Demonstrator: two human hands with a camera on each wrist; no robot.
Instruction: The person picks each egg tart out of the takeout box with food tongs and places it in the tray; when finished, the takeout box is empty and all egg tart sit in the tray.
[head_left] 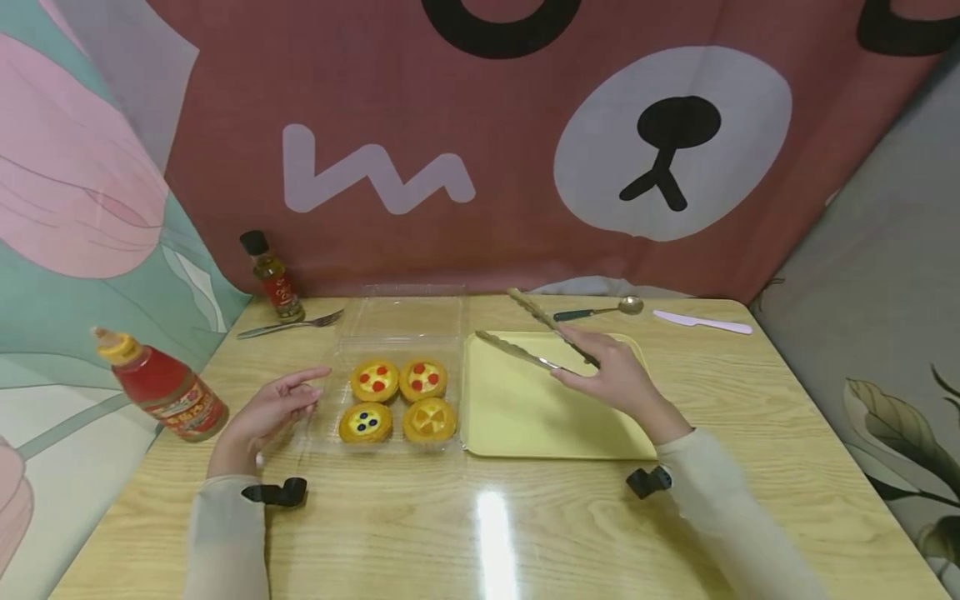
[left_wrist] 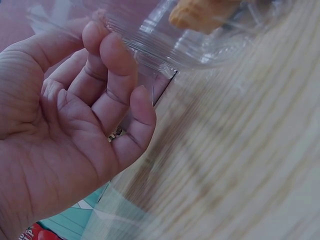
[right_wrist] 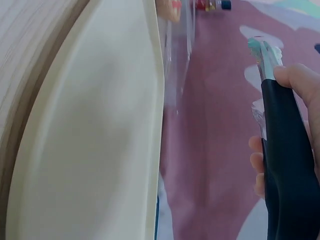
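My right hand (head_left: 611, 371) grips a pair of tongs (head_left: 536, 360) with dark handles (right_wrist: 285, 150); their tips stand apart above the left part of a yellow tray (head_left: 555, 417). A clear plastic box (head_left: 322, 433) with its lid up holds several round tarts: two with red dots (head_left: 375, 381), one with blue dots (head_left: 366, 423) and a plain one (head_left: 430, 419). At the box's left side is my left hand (head_left: 273, 408); in the left wrist view its thumb and fingertips meet at the box's edge (left_wrist: 150, 55), pinching it.
A red sauce bottle (head_left: 176, 400) stands at the left edge, and a smaller bottle (head_left: 277, 283) at the back left beside a fork (head_left: 288, 325). Behind the tray lies a spoon (head_left: 600, 311), with a pale knife (head_left: 701, 322) to its right.
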